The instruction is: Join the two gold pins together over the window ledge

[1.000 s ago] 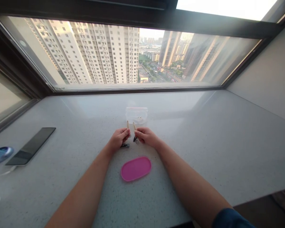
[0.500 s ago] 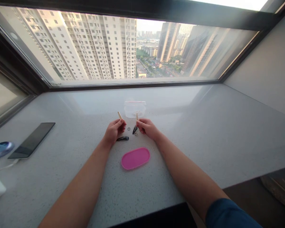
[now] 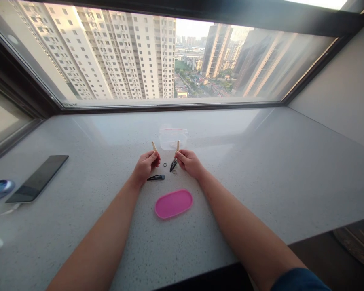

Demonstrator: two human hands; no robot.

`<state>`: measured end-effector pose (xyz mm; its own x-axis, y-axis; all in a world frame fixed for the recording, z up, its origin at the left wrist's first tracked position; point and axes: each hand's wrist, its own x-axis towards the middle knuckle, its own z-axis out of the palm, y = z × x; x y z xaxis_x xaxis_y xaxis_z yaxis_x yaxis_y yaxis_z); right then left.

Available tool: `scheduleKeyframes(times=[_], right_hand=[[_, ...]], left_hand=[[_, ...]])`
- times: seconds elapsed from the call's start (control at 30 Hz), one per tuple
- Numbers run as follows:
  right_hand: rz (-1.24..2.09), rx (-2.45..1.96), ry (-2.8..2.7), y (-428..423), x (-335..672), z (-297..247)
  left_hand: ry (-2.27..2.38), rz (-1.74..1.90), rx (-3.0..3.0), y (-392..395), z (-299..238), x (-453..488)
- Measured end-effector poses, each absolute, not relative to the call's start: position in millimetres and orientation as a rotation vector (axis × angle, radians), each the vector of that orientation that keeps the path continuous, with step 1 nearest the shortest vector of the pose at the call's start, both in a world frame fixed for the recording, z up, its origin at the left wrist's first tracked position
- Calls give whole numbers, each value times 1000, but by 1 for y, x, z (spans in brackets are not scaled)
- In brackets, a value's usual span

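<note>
While held, gold clips [image 3: 154,146] look slim.

between the left hand [image 3: 145,165] and right hand [image 3: 188,161] passage is narrowed by small rings [image 3: 165,164] and black hair clips [image 3: 156,177]; a clear container [image 3: 172,138] blocks beyond, a pink lid [image 3: 173,203] nearer.

No words, numbers or signs can be read here, not on the phone [image 3: 37,178] or the box [image 3: 172,138].

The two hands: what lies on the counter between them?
In the head view, a small dark ring lies between the left hand and right hand.
</note>
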<state>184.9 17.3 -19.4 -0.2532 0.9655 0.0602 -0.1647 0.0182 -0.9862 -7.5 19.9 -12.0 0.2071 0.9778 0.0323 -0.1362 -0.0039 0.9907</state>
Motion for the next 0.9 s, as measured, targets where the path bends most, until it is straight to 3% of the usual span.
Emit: scheduleKeyframes(times=[0.9], right_hand=[[1107, -1146, -1461, 21, 174, -24]], left_hand=[[1253, 999, 1649, 16, -11, -6]])
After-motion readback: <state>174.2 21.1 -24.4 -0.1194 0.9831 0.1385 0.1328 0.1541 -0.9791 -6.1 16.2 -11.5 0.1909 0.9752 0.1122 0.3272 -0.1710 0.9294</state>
